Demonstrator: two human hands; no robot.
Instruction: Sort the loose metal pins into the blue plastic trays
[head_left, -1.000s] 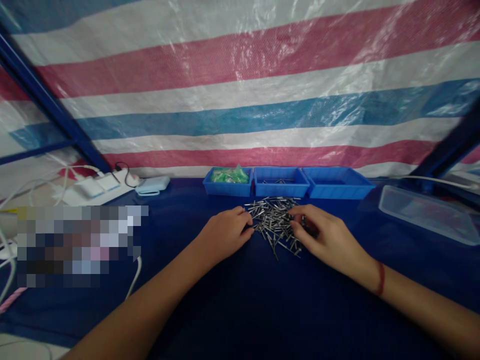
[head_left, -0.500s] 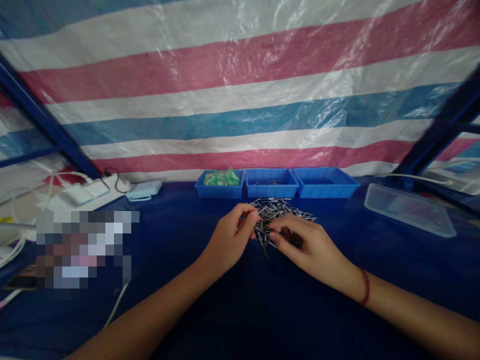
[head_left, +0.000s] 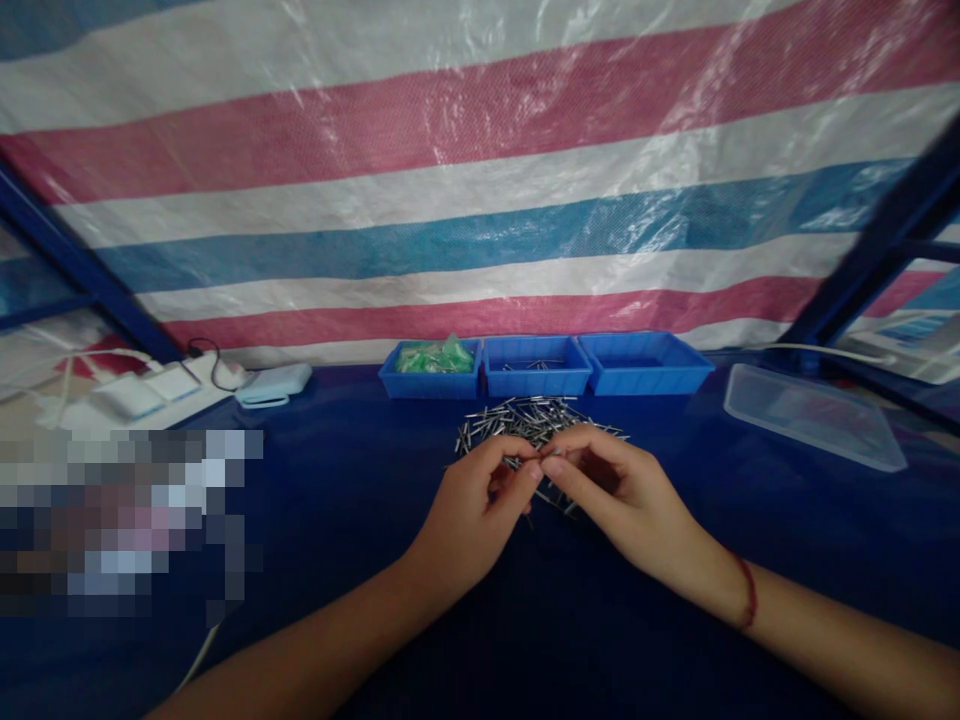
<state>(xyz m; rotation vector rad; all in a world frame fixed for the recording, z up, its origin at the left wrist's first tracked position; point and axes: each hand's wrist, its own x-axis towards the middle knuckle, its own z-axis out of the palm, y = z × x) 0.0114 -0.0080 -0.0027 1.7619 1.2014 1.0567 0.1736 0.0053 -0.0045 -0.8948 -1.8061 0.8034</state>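
A loose pile of thin metal pins (head_left: 499, 412), nail-like or rivet-like, lies on the dark blue tabletop just beyond my hands. My left hand (head_left: 480, 505) is closed in a pinch, thumb against index finger, at the near side of the pile. Its fingertips meet those of my right hand (head_left: 619, 485), which is also pinched. A small pale metallic bit (head_left: 553, 453) shows at the right fingertips; the rest of it is covered by the fingers. What the left fingers hold, if anything, is hidden.
Behind the pile stand three blue bins: one with green plastic bags (head_left: 435, 356), a middle bin (head_left: 536, 382) with a few pins, and a right bin (head_left: 649, 380). A clear plastic lid (head_left: 814, 415) lies right. Left are a power strip (head_left: 172, 385), a light-blue case (head_left: 274, 385) and cables.
My hands, apart half a second ago, have come together at the fingertips. The left moved right, uncovering more of the pile's left side. The camera view has shifted slightly.
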